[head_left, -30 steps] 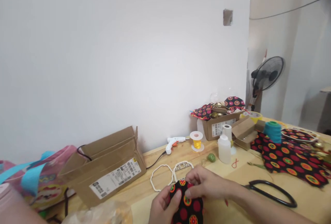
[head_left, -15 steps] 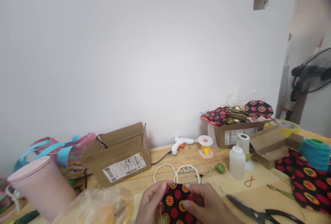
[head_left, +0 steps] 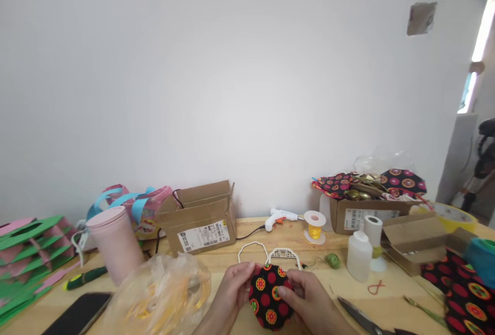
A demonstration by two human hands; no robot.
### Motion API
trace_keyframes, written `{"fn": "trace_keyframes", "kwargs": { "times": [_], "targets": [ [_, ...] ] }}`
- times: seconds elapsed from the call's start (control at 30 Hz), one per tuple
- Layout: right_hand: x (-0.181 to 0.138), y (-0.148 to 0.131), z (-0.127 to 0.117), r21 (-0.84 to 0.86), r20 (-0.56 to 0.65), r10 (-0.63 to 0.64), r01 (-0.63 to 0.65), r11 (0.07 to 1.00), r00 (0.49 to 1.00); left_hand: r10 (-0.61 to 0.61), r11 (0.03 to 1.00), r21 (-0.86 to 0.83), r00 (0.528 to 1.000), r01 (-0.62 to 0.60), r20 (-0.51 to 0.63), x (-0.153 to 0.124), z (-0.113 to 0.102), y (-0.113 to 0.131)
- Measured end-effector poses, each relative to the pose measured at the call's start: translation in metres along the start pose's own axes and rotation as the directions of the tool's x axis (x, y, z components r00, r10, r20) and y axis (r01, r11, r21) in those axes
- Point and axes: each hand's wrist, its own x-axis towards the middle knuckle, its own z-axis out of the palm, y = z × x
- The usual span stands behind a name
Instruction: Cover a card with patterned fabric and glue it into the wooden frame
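Observation:
Between my two hands is a rounded black fabric piece (head_left: pixel 270 299) printed with red dots and orange flowers. My left hand (head_left: pixel 234 294) grips its left edge, thumb near the top. On the right side, my right hand (head_left: pixel 309 299) holds it with the thumb lying across the front; the fingers behind are hidden. Just beyond my hands lie a thin white outline frame (head_left: pixel 253 245) and a white lattice frame (head_left: pixel 285 254), both partly covered by the fabric piece and my hands. Black-handled scissors (head_left: pixel 359 317) lie to the right of my right hand.
At the back stand a cardboard box (head_left: pixel 204 221), a white glue gun (head_left: pixel 280 217) and a spool of yellow cord (head_left: pixel 315 227). A white squeeze bottle (head_left: pixel 359 255) stands right. Left are a clear plastic bag (head_left: pixel 162 294), a pink tumbler (head_left: pixel 114 242) and a phone (head_left: pixel 79 314).
The view has swung left, bringing the phone and green-and-pink paper pieces into sight. Both hands still hold the fabric piece, more of whose lower edge now shows.

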Motion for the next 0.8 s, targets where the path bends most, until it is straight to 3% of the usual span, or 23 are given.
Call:
{"fn": "trace_keyframes", "kwargs": {
  "times": [0.3, 0.57, 0.8],
  "targets": [
    [0.002, 0.008, -0.005, -0.129, -0.043, -0.032, 0.026, 0.991, 0.999, 0.074, 0.995, 0.071, 0.997, -0.074, -0.004, -0.001, 0.006, -0.005],
    [0.002, 0.007, -0.006, -0.149, -0.016, -0.059, 0.056, 0.987, 0.998, 0.172, 0.959, 0.225, 0.985, -0.173, 0.022, -0.002, 0.003, -0.011],
    [0.004, 0.012, -0.004, -0.167, 0.019, -0.026, 0.029, 0.985, 0.999, 0.212, 0.943, 0.257, 0.977, -0.213, 0.034, -0.004, 0.004, -0.010]
  ]
}}
